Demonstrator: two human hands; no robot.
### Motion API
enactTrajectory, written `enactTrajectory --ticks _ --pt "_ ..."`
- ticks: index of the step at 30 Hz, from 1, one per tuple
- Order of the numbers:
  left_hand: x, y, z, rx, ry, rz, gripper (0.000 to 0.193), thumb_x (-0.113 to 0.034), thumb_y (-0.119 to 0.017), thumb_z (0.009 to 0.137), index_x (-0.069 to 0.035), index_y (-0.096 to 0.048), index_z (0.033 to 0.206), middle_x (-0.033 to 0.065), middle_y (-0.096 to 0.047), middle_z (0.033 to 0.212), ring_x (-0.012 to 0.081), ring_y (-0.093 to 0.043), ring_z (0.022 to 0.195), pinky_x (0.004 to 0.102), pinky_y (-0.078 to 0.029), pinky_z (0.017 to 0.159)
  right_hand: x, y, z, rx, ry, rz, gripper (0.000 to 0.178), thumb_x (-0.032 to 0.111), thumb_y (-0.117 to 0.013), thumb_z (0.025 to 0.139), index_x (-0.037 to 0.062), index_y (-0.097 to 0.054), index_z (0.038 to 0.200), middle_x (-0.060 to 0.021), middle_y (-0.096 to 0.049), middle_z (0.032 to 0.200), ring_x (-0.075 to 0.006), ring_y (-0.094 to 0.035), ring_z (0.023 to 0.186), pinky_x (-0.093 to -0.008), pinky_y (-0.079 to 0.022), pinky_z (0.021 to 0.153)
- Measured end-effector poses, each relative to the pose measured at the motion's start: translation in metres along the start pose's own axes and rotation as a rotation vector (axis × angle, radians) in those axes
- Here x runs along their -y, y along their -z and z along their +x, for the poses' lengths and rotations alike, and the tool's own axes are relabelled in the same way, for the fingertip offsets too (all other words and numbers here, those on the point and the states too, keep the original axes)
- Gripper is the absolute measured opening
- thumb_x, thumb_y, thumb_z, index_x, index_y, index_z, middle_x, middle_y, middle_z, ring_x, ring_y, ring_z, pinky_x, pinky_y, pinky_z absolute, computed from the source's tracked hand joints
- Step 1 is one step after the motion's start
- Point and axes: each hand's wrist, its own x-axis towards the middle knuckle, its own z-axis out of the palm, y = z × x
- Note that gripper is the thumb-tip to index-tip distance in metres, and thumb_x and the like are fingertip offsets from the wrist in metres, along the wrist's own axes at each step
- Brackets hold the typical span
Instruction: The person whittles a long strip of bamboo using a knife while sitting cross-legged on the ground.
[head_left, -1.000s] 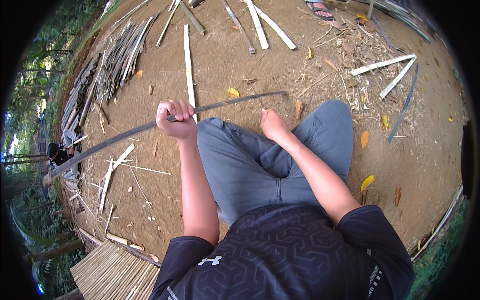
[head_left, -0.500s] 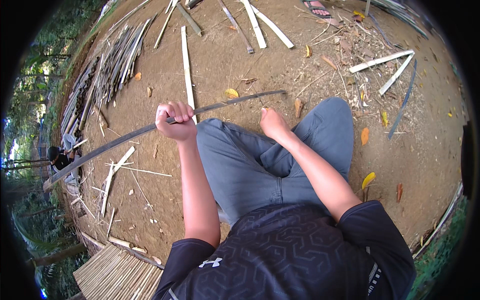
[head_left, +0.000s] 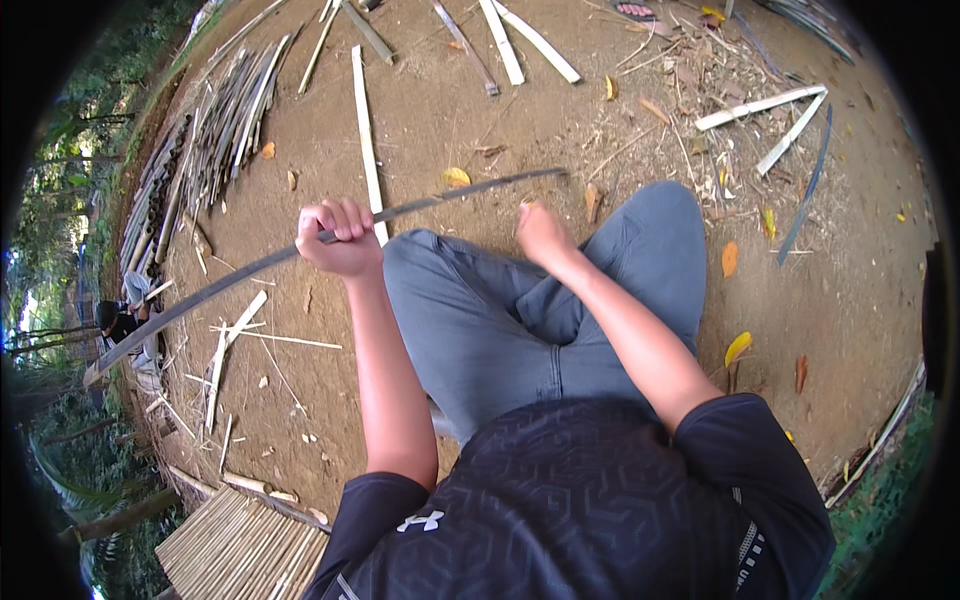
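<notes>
Clutching long, thin, dark bamboo-like strip in left grip, extending out both sides; looks whole, likely unfinished. Curled closed at right grip; cannot tell contents. Past left grip, on brown dirt ground, see flat, pale bamboo-like strip, apparently already split.

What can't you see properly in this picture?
All in the head view:
The dark strip's part inside the left hand: curled fingers cover it.
The inside of the right hand: its closed fingers hide it.
The rest of the sandalled foot: the top edge cuts it off.
What the faraway person on the left is doing: too small.
</notes>
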Motion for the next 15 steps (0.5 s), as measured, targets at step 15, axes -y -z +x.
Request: enactTrajectory --ticks 15 --pt "0.005 -0.008 0.000 -0.008 0.003 -0.020 0.024 -0.028 -0.042 0.079 -0.014 -0.037 0.061 -0.0031 -0.030 0.049 0.0100 -0.028 0.043 0.0263 -0.027 0.044 -0.049 -0.004 0.060 0.077 -0.124 -0.050 0.046 0.030 -0.036 0.100 -0.0065 -0.064 0.108 -0.0308 -0.061 0.112 -0.0449 -0.059 0.108 -0.0493 -0.046 0.095"
